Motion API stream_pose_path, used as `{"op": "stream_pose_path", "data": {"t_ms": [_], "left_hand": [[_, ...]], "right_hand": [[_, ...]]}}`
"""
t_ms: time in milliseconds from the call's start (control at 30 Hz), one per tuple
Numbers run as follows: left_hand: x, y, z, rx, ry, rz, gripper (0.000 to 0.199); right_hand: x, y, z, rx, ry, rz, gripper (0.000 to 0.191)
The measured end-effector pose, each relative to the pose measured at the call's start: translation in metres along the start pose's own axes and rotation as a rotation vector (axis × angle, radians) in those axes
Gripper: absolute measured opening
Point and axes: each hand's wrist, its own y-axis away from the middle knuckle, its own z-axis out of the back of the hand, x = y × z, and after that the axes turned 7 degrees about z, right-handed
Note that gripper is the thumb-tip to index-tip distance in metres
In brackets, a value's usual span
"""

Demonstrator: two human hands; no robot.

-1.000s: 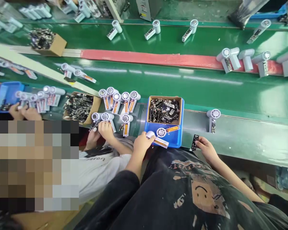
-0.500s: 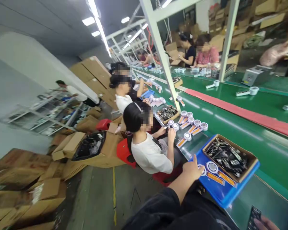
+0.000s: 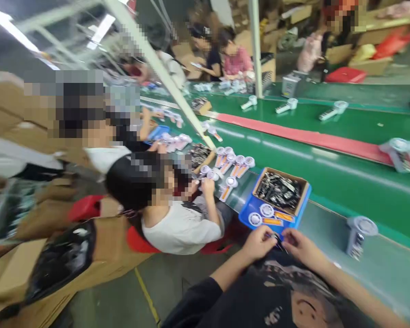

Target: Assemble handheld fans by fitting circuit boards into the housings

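Pinching a small dark circuit board [image 3: 277, 241] between them, the left hand [image 3: 258, 243] and right hand [image 3: 302, 248] come close together just in front of the person's chest; the fingertips close on the board from either side, though blur hides the exact grip. A blue plastic tray [image 3: 246, 214] sits just beyond the hands, within easy reach; its cardboard box [image 3: 285, 176] of loose circuit boards takes up the far part, apparently keeping them apart from the two white fan housings [image 3: 267, 210] and orange-labelled strips [image 3: 273, 221] on the near part. Well to the right, a white handheld fan [image 3: 358, 237] stands alone on the grey-green belt; on the left, a co-worker in a white T-shirt [image 3: 181, 230] works at more fan housings [image 3: 234, 166] laid in a tight group, seemingly to keep them close at hand; a green conveyor belt [image 3: 328, 159] with a red strip [image 3: 294, 135] runs along the far side.
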Motion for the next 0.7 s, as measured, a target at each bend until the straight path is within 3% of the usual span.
{"op": "stream_pose_path", "data": {"t_ms": [167, 333, 567, 700], "left_hand": [[0.01, -0.019, 0.016, -0.079, 0.427, 0.15, 0.027], [-0.008, -0.034, 0.043, -0.058, 0.633, 0.292, 0.026], [-0.041, -0.062, 0.059, 0.049, 0.541, 0.314, 0.025], [-0.038, -0.078, 0.069, 0.038, 0.315, 0.284, 0.026]], "right_hand": [[-0.019, 0.006, 0.004, -0.112, 0.11, -0.227, 0.017], [-0.037, -0.016, 0.018, -0.175, 0.287, -0.296, 0.022], [-0.042, -0.107, 0.028, -0.198, 0.558, -0.214, 0.036], [-0.04, -0.113, 0.018, -0.187, 0.64, -0.161, 0.038]]}}
